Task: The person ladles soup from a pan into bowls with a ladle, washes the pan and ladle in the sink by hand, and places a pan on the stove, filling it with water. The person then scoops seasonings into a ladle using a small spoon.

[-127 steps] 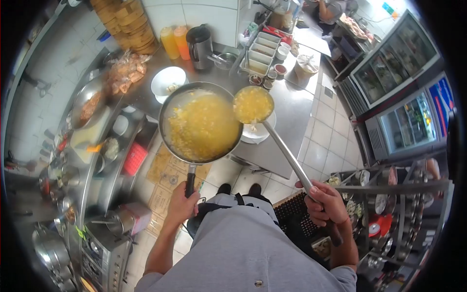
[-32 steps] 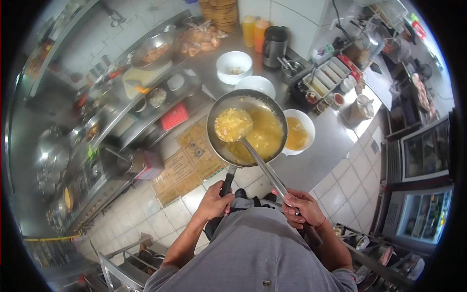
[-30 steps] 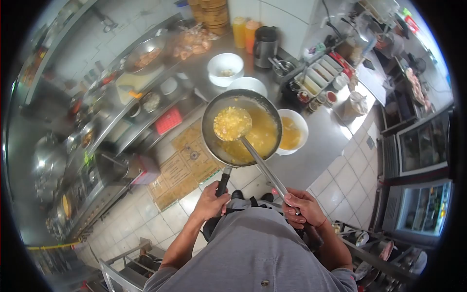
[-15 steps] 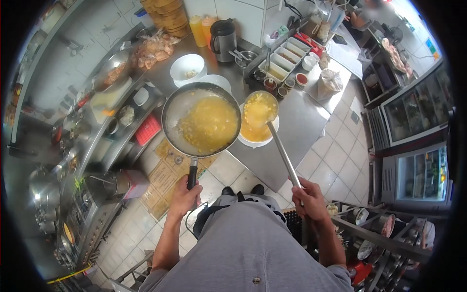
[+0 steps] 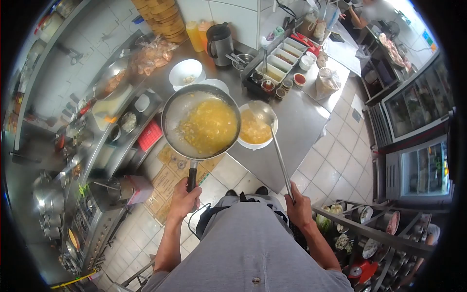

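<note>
My left hand (image 5: pixel 185 197) is wrapped round the black handle of a frying pan (image 5: pixel 201 121), which holds yellow soup with small bits in it. In my right hand (image 5: pixel 298 205) is the long metal handle of a ladle (image 5: pixel 279 155). The ladle's bowl is tipped over a white bowl (image 5: pixel 258 125) of yellow soup, just right of the pan. Behind the pan, a white bowl (image 5: pixel 187 73) with some pale pieces stands beside another white bowl (image 5: pixel 215 85), partly hidden by the pan.
Condiment trays (image 5: pixel 281 61) and small sauce cups stand at the back of the steel counter (image 5: pixel 301 131). A metal jug (image 5: pixel 220 44) and squeeze bottles (image 5: pixel 194 36) are near the wall. A stove (image 5: pixel 104 224) is at lower left, a rack (image 5: pixel 379 233) at lower right. A person (image 5: pixel 357 18) is at upper right.
The ladle, earlier full over the pan, has moved right over the soup bowl and tipped; its yellow contents have gone from it. The bowl at right holds more soup. The view has turned.
</note>
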Action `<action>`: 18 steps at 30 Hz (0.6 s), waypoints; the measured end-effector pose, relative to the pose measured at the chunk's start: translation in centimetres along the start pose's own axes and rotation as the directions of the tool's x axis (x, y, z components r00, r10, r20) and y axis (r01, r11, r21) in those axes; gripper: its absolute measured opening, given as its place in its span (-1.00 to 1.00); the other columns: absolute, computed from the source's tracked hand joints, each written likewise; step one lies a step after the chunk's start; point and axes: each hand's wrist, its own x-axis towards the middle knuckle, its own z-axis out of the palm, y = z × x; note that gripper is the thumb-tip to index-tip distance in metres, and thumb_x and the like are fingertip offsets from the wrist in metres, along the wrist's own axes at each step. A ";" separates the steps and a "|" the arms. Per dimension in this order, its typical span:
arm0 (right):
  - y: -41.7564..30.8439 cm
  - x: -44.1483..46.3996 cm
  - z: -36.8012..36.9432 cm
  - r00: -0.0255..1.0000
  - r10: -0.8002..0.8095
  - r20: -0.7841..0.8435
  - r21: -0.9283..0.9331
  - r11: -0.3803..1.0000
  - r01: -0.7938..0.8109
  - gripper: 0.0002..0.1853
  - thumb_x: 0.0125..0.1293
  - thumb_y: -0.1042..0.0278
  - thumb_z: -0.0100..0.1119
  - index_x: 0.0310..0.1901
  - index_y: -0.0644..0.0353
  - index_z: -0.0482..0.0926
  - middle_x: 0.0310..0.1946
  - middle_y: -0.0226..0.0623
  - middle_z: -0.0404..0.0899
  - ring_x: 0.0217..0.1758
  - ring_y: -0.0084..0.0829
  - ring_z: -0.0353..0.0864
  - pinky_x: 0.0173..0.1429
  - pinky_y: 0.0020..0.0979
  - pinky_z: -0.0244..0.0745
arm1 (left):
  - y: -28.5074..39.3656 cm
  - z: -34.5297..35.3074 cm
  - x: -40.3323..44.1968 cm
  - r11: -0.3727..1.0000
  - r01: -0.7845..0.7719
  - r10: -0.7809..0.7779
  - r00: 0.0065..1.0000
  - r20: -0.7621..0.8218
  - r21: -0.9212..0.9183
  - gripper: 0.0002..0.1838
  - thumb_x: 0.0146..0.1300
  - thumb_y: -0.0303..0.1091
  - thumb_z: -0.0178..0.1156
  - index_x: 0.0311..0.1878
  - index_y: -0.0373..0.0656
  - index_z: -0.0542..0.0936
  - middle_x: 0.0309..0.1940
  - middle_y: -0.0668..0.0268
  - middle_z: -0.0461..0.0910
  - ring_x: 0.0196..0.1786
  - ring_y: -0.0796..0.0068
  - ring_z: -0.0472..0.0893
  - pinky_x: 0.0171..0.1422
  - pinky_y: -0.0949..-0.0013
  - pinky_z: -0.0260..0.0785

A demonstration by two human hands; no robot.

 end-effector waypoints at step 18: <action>-4.4 9.1 -0.7 0.891 -0.363 0.272 -0.069 0.916 0.394 -0.43 0.50 0.29 0.13 0.50 0.19 0.38 -0.24 0.14 0.69 -0.21 0.14 0.73 -0.03 0.03 0.59 | -0.9 1.2 0.6 0.994 -0.043 0.056 0.989 0.139 -0.096 -0.84 0.29 -0.54 0.27 -0.15 -0.27 0.48 -0.58 0.31 0.50 -0.67 0.48 0.53 -0.62 0.35 0.42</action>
